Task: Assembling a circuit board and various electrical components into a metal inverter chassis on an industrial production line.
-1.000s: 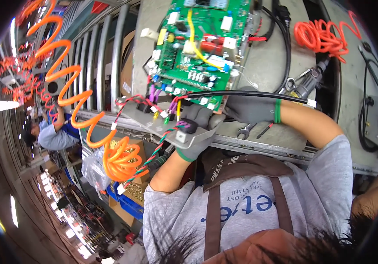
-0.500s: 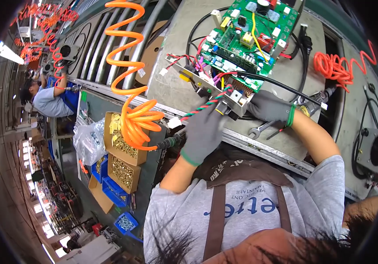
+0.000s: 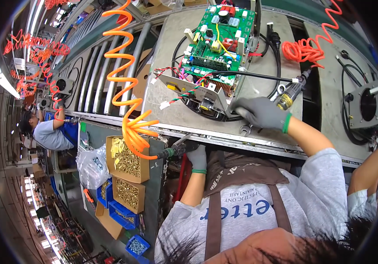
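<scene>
My left hand (image 3: 197,158), in a grey glove, is at the bench's front edge, closed around a black air screwdriver (image 3: 181,149) on the orange coiled hose; part of its fingers is hidden. My right hand (image 3: 262,114), also gloved, has its bent fingers at the right end of a metal panel (image 3: 191,91). A switch-like part (image 3: 206,104) sits in that panel. Behind it lies a green circuit board (image 3: 219,42) joined to it by wires. A twisted red-green wire (image 3: 193,91) with a white connector hangs over the panel. Beneath my right hand a wrench (image 3: 244,130) partly shows.
A second air tool (image 3: 291,94) on a red coiled hose lies right of the board. Cartons of brass screws (image 3: 129,160) and blue bins (image 3: 123,215) stand at left by a plastic bag (image 3: 92,165). Rollers (image 3: 114,79) run behind. Another person (image 3: 50,132) works far left.
My left hand has left the panel and twisted wire and moved down to the air screwdriver. My right hand remains at the panel's right end. The view has shifted.
</scene>
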### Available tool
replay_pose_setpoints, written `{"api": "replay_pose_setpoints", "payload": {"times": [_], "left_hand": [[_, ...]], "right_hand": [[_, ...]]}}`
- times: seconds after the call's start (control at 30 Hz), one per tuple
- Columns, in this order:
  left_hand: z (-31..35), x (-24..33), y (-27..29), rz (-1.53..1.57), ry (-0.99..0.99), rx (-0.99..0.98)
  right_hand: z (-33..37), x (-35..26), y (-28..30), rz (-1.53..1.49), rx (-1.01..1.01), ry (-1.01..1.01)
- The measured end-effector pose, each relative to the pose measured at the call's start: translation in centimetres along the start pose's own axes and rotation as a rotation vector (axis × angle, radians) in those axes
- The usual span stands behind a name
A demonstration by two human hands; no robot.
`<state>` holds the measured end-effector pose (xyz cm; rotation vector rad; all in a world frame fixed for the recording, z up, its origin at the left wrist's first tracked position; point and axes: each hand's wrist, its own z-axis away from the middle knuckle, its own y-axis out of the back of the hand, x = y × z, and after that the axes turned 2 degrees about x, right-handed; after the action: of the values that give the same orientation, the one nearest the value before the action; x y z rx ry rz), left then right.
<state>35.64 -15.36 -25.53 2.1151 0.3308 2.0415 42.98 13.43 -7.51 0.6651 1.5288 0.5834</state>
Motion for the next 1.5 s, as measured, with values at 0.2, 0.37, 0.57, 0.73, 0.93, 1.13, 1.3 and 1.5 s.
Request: {"api": "replay_pose_setpoints", "payload": {"times": [0.2,0.37,0.57,0.73,0.93,1.13,1.3,1.5], "left_hand": [[1.2,3.3,1.4,0.303,0.173,0.128],[2.1,11.8,4.2,0.287,-0.072,0.072],[3.9,17.2,4.6,0.267,-0.437,-0.367],[3.8,22.3,2.7,-0.073,-0.597,-1.101],[3.3,27.2,-2.5,-0.421,-0.571,-1.561],[0.3,23.0,0.0,-0.229,-0.515,-0.625],[-1.2,21.4,-2.7,-0.539,-0.833,-0.420],[-2.2,19.3,-5.6,-0.531,-0.706,-0.424]], "right_hand": [[5.5,-3.9,2.9,0.271,-0.222,0.107],[6.0,-8.2,2.3,0.400,-0.125,0.377],[6.4,-16.7,1.9,0.387,0.254,1.189],[8.3,-18.0,3.3,0.955,-0.085,0.878],[8.5,-11.0,9.0,0.570,-0.700,0.039],[9.9,-5.1,12.1,0.362,-0.643,-0.259],[9.4,-1.0,11.2,0.042,-0.418,-0.518],[7.0,-0.4,8.5,-0.242,-0.235,-0.651]]}}
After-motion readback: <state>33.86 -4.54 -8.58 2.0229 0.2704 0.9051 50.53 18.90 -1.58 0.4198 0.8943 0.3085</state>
